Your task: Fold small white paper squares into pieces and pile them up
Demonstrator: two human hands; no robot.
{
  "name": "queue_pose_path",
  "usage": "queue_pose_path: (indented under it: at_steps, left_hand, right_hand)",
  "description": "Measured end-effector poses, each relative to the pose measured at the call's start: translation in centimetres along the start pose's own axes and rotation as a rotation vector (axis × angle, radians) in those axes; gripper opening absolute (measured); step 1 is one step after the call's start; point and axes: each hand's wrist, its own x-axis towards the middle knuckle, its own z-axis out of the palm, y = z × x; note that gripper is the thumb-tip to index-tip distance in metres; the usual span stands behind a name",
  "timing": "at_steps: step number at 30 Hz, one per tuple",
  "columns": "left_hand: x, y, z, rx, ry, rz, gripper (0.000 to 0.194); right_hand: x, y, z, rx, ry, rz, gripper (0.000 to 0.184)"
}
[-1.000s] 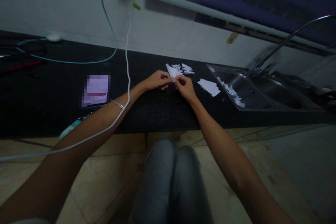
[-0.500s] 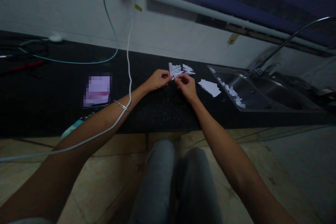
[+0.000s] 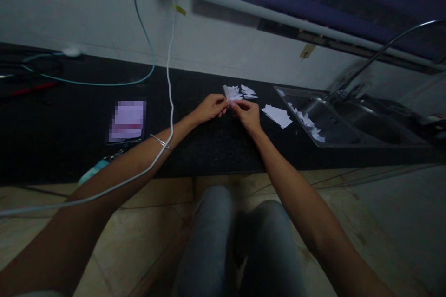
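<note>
My left hand [image 3: 212, 106] and my right hand [image 3: 246, 112] meet over the dark counter [image 3: 216, 151], fingertips pinched together on a piece of folded white paper [image 3: 230, 93]. Its pleated, pointed part fans out beyond my fingers; the pinched end is hidden. Just behind lie several small folded paper pieces [image 3: 248, 92]. A loose stack of white paper slips [image 3: 277, 116] rests right of my right hand. Farther right, a row of folded paper pieces [image 3: 306, 123] lines the left edge of the sink.
A steel sink [image 3: 343, 145] with a curved faucet [image 3: 383, 48] is set into the counter on the right. A white cable [image 3: 170, 74] hangs across my left forearm. At left are a phone-like blurred object [image 3: 127, 120], a teal cable [image 3: 114, 84] and dark cords [image 3: 31, 72].
My fingertips have come closer together on the folded paper, and its visible part looks more fanned out. The loose slips and the sink-edge pieces stay where they were.
</note>
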Motion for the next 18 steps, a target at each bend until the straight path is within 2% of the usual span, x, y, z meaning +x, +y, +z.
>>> queue_pose_path:
  at_steps: [4, 7, 10, 14, 18]
  left_hand:
    - [-0.1, 0.3, -0.1, -0.008, -0.016, 0.042, 0.04]
    - [-0.2, 0.5, -0.1, -0.027, -0.032, 0.037, 0.035]
    - [0.0, 0.5, 0.0, -0.045, 0.0, 0.012, 0.037]
    - [0.3, 0.2, 0.0, -0.078, 0.145, -0.029, 0.025]
    - [0.3, 0.3, 0.0, -0.193, 0.194, -0.049, 0.021]
  right_hand:
    - [0.0, -0.3, -0.2, 0.088, -0.026, 0.13, 0.04]
    - [0.1, -0.4, -0.2, 0.12, -0.07, 0.163, 0.045]
    - [0.3, -0.2, -0.2, 0.121, -0.067, 0.154, 0.047]
    - [0.6, 0.5, -0.1, 0.095, 0.027, 0.123, 0.041]
    - [0.6, 0.9, 0.1, -0.02, 0.012, 0.014, 0.035]
